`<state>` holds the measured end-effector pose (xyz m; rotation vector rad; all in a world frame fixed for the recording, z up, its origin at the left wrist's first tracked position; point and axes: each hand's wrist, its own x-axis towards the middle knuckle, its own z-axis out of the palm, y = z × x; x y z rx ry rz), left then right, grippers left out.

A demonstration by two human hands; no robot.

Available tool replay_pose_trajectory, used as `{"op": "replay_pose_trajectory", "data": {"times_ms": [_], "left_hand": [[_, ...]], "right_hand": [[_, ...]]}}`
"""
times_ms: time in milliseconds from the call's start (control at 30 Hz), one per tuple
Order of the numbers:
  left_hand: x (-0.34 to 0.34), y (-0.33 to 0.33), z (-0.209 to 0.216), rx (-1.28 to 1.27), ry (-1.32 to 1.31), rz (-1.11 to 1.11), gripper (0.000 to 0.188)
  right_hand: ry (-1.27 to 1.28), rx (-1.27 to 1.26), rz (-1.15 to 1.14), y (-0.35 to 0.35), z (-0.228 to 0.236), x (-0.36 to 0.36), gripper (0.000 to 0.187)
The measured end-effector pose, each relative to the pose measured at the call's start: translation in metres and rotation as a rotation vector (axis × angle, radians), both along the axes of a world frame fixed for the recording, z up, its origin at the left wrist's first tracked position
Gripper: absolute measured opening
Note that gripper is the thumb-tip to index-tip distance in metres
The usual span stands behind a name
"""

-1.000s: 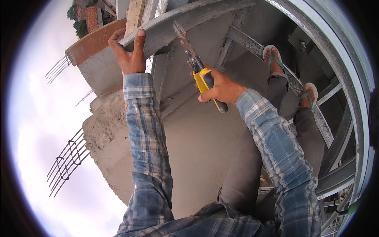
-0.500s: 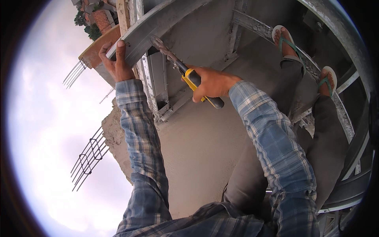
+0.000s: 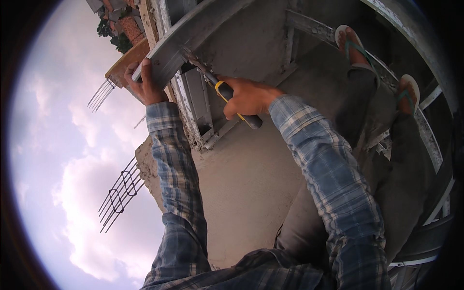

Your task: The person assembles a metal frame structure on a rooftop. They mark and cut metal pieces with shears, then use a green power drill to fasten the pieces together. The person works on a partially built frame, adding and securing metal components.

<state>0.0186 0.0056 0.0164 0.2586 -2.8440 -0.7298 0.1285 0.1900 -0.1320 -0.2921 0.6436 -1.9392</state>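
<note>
My left hand grips the end of a grey metal channel, its thumb pressed on the near face. My right hand is wrapped round the black-and-yellow handles of a pair of tin snips. The worn blades meet the lower edge of the channel, a short way right of my left hand. How deep the blades sit in the metal is hard to make out.
Below is a grey concrete surface. Metal framing runs behind, with my sandalled feet on a beam. Rebar juts from broken concrete at left, beside open sky. A wooden post stands behind the channel.
The snips' handles look closer together, and my right hand has shifted slightly left. My left hand keeps its hold on the channel. The whole view has tilted a little.
</note>
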Motion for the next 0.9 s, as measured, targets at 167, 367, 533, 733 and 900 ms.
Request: {"op": "replay_pose_trajectory", "data": {"times_ms": [167,367,533,733,900], "left_hand": [[-0.002,-0.004,-0.002,-0.008,0.006,0.006,0.054],[-0.001,-0.006,0.003,-0.049,0.002,-0.001,0.052],[0.002,0.001,0.0,-0.022,-0.001,0.01,0.049],[0.0,-0.001,0.0,-0.009,0.014,-0.009,0.047],[-0.002,-0.006,0.0,-0.043,0.019,-0.033,0.047]], "right_hand": [[-0.005,0.035,-0.133,0.005,0.005,-0.007,0.095],[-0.001,-0.037,-0.097,0.014,0.009,-0.01,0.082],[-0.094,-0.097,-0.077,0.017,0.013,-0.012,0.065],[-0.164,-0.163,-0.089,0.013,0.018,-0.015,0.066],[-0.196,-0.144,-0.116,0.005,0.019,-0.014,0.066]]}}
